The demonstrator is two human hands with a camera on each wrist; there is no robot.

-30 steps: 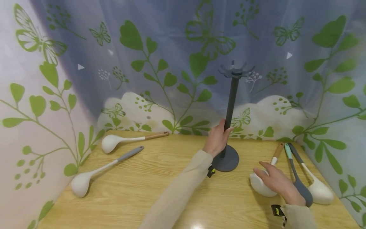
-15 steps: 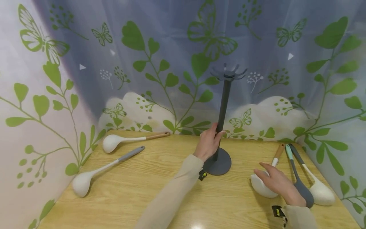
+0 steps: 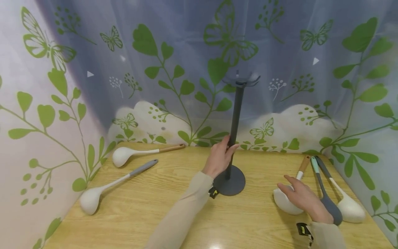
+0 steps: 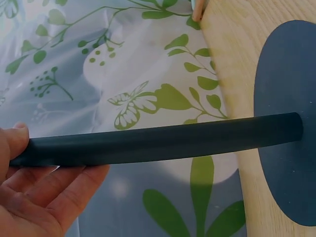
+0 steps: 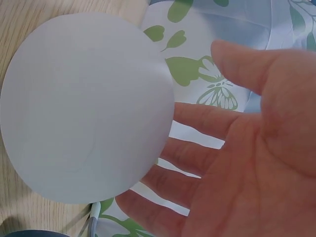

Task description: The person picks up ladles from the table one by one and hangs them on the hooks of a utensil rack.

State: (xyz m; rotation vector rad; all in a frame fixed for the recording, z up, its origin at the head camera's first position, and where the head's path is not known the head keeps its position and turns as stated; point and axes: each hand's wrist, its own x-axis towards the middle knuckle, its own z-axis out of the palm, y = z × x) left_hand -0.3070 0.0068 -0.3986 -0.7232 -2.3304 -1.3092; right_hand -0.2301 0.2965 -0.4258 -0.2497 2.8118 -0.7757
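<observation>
My left hand (image 3: 217,157) holds the pole of a dark grey utensil stand (image 3: 237,116), thumb on one side and fingers on the other. In the left wrist view the pole (image 4: 163,143) runs from the fingers to its round base (image 4: 286,187). Hooks (image 3: 242,82) ring the stand's top, with nothing hung on them. On the right, my right hand (image 3: 306,199) is over a white ladle (image 3: 284,202) with a wooden handle, fingers extended. The right wrist view has the ladle's rounded bowl (image 5: 89,108) at the fingertips, overlapping them.
Beside the right hand lie a dark ladle (image 3: 331,209) with a mint handle and a white ladle (image 3: 351,209) with a dark handle. At left are two white ladles, one wooden-handled (image 3: 122,156), one grey-handled (image 3: 90,200). A patterned curtain (image 3: 180,52) backs the wooden table (image 3: 174,207).
The left hand has moved the utensil stand leftward and slightly toward me across the table. The right hand stays over the ladle, almost still.
</observation>
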